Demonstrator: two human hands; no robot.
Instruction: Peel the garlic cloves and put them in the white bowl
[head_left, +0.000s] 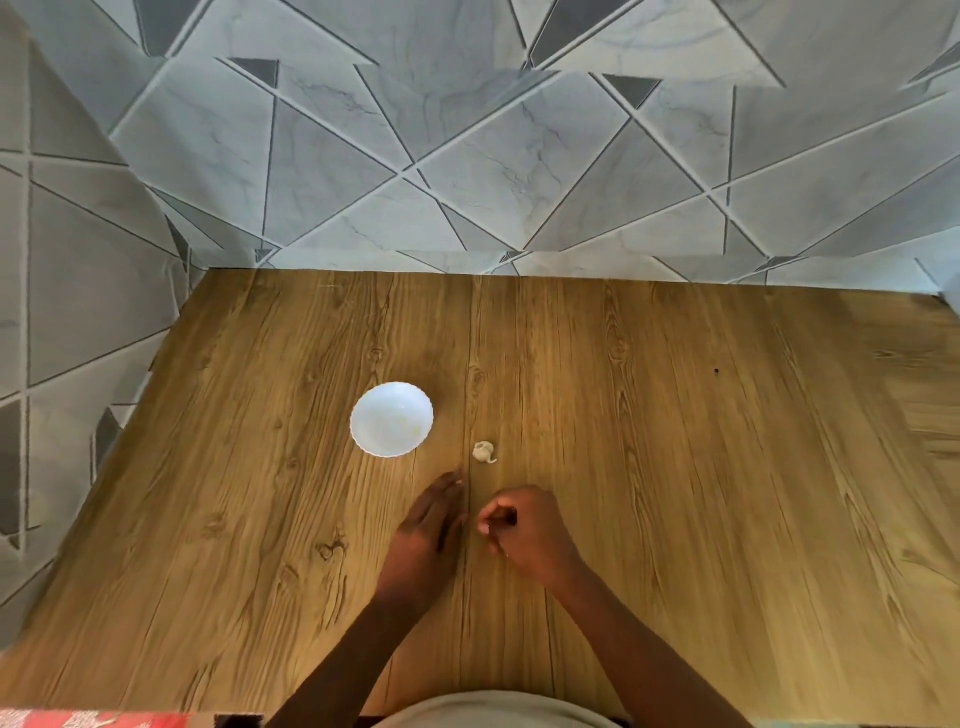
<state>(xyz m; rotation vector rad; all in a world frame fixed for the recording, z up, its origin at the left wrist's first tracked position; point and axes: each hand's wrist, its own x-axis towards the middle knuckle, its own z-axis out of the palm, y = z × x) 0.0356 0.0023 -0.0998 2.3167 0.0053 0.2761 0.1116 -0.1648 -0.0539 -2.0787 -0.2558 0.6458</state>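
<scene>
A small white bowl (391, 419) with a scalloped rim stands on the wooden table; a faint yellowish spot shows inside it. To its right lies a small piece of garlic (484, 451) in pale papery skin. My left hand (428, 535) lies flat on the table below the bowl, fingers straight and pointing away from me. My right hand (527, 530) is beside it, fingers curled inward with thumb and fingertips pressed together. Whether something small is pinched there is hidden by the fingers. Both hands are a short way in front of the garlic, not touching it.
The wooden table (675, 441) runs back to a wall with grey triangle-patterned covering (467, 156), which also closes in the left side. A tiny dark speck (717, 371) lies at the right. A red patterned cloth edge (93, 719) shows at the bottom left.
</scene>
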